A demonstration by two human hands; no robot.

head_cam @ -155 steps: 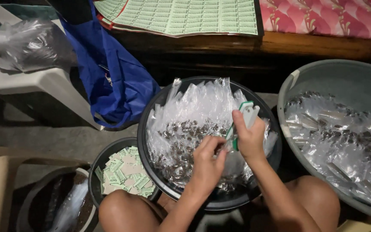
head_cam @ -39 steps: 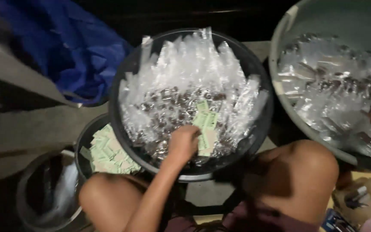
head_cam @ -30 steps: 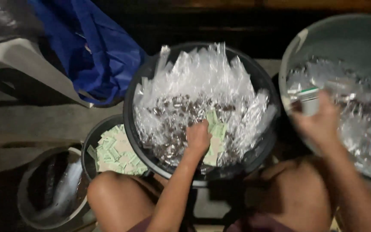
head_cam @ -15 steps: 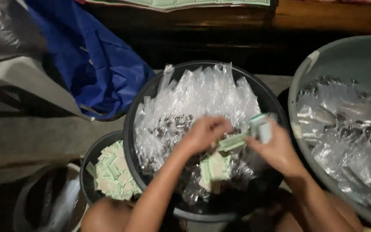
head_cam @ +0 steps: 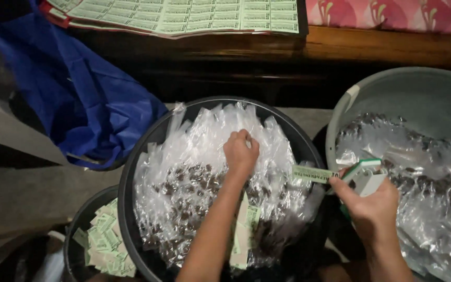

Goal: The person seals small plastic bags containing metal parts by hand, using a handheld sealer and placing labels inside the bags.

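A black basin (head_cam: 131, 172) in front of me is full of clear plastic packets (head_cam: 194, 156) with dark contents. My left hand (head_cam: 241, 151) reaches into it, fingers closed on the top of one clear packet near the far side. My right hand (head_cam: 374, 201) is over the gap between the two basins and holds a white and green stapler (head_cam: 365, 175) together with a small green paper label (head_cam: 314, 174) pinched at its tip. A few more green labels (head_cam: 246, 230) lie on the packets under my left forearm.
A grey basin (head_cam: 418, 89) at right holds more clear packets. A small dark tub of green labels (head_cam: 103, 240) sits at lower left. A blue bag (head_cam: 79, 104) lies at left. Sheets of green labels (head_cam: 184, 15) rest on a wooden ledge (head_cam: 382, 49) beyond.
My left hand let go of the label and moved to the far side of the black basin onto a packet. My right hand drew right, keeping the stapler and one label.
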